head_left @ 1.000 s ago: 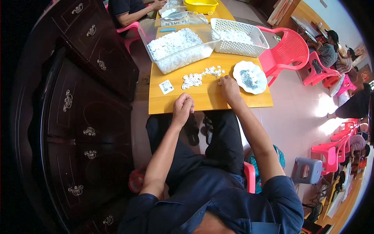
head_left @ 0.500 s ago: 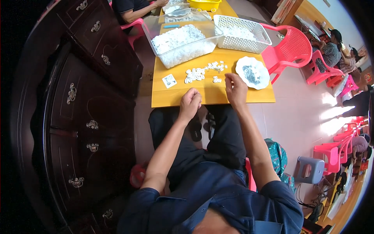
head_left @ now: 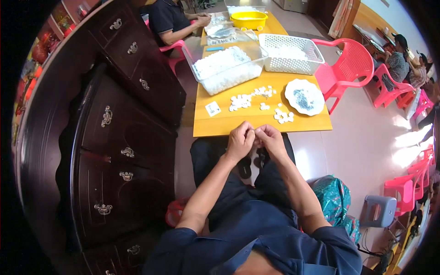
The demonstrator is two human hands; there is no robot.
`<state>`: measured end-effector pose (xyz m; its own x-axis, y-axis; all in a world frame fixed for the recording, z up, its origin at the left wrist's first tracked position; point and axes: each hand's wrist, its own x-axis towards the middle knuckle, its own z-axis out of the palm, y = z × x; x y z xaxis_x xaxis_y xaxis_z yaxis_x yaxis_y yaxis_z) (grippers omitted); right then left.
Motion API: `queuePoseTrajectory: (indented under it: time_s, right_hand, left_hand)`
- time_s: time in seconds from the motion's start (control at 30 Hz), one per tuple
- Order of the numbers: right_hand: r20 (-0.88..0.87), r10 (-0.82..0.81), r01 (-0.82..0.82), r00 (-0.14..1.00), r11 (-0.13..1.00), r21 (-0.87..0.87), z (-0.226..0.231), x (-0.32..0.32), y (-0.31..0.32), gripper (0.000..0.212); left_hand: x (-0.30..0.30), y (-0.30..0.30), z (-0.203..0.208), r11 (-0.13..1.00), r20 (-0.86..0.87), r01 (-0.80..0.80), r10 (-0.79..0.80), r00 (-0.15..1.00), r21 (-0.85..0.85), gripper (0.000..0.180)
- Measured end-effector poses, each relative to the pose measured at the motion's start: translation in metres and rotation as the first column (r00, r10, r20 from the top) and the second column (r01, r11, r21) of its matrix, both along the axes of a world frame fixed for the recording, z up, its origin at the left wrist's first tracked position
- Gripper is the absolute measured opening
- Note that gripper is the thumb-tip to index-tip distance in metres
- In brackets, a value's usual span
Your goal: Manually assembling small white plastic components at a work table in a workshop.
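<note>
Just in front of the table's near edge, over my lap, my left hand (head_left: 241, 141) and my right hand (head_left: 271, 140) meet at the fingertips. Both have the thumb and fingers pinched together; whatever lies between them is too small to make out. Ahead, on the yellow wooden table (head_left: 220, 126), are small white pieces: a larger group (head_left: 240, 101), a scattered bunch with metal-looking bits (head_left: 262, 92), and a small group (head_left: 283, 116) closest to my right hand. A scalloped white plate (head_left: 316, 94) with small grey bits sits to their right, and a square white card (head_left: 212, 108) to their left.
Farther back stand a clear plastic bin (head_left: 236, 75) full of white pieces, a white perforated basket (head_left: 293, 66) and a yellow tub (head_left: 249, 19). A co-worker (head_left: 172, 23) sits at the far left. Dark wooden cabinets (head_left: 123, 114) line my left; a pink chair (head_left: 350, 68) stands right.
My right hand has come back from the table beside the plate to join my left hand at the fingertips. The small white pieces it hid are now visible. The view has shifted.
</note>
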<state>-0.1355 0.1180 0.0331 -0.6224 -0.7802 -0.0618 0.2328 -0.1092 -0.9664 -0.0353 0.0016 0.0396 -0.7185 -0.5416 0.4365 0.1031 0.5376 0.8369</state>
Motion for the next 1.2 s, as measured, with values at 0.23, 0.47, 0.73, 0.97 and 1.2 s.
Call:
queuePoseTrajectory:
  time_s: [0.23,0.47,0.73,0.97,1.2]
  right_hand:
    - [0.239,0.142,-0.169,0.961,0.981,0.099,0.001,0.010,0.011,0.020]
    - [-0.339,0.093,-0.062,0.936,0.993,0.102,-0.014,0.029,0.005,0.023]
    - [-0.118,0.205,-0.183,0.971,0.967,0.175,-0.031,0.039,0.005,0.022]
    - [0.050,0.254,-0.259,0.966,0.953,0.157,-0.038,0.046,-0.002,0.018]
    - [0.115,0.246,-0.250,0.963,0.968,0.029,-0.038,0.050,-0.006,0.018]
  left_hand:
    - [0.027,0.007,0.006,0.991,0.031,0.042,-0.039,0.999,-0.127,0.008]
    - [0.045,0.011,-0.029,0.958,0.107,0.014,-0.047,0.993,0.286,0.015]
    - [0.062,0.008,-0.039,0.970,0.134,0.038,-0.072,0.988,0.241,0.016]
    - [0.072,-0.002,-0.044,0.984,0.145,0.025,-0.051,0.988,0.176,0.011]
    - [0.066,0.001,-0.042,0.998,0.118,-0.018,0.011,0.993,0.064,0.015]
